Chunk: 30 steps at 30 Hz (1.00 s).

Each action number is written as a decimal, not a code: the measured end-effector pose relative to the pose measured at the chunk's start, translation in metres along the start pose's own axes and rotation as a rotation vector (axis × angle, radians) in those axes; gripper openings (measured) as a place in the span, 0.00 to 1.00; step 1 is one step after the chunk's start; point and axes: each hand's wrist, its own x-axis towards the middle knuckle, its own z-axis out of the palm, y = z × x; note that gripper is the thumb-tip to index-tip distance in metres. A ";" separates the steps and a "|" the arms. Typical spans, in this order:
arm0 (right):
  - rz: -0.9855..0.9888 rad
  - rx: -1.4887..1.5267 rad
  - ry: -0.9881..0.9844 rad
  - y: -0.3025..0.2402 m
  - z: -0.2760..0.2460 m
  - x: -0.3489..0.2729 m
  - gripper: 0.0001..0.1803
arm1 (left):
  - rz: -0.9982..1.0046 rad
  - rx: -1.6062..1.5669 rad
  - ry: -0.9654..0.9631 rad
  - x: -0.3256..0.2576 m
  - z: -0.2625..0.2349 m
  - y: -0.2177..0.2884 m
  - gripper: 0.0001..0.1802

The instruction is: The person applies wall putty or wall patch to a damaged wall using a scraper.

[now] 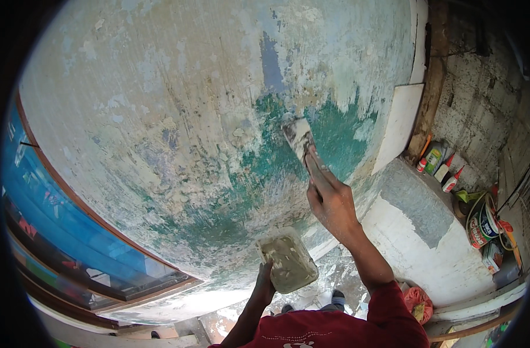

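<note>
One scraper (298,137) is at the wall (201,110), right hand (336,203) gripping it (left hand (265,281) holds a tub (273,235)).

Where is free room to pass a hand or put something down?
For passing: before the wall, left of the putty knife and above the tray; also between the tray and the right forearm. The grey-patched white surface, between that forearm and the bottles, looks bare, though perhaps not level. Crowded: the right side, with bottles and bucket.
</note>
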 end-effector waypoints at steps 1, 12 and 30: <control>0.009 -0.012 0.003 0.003 0.000 0.003 0.37 | -0.022 0.010 -0.006 0.000 0.001 0.000 0.33; 0.039 -0.109 0.077 -0.002 0.032 -0.006 0.31 | -0.025 0.057 -0.048 -0.003 -0.011 0.008 0.34; -0.054 -0.184 0.171 0.022 0.092 0.010 0.30 | -0.073 -0.015 -0.042 0.002 -0.031 0.014 0.33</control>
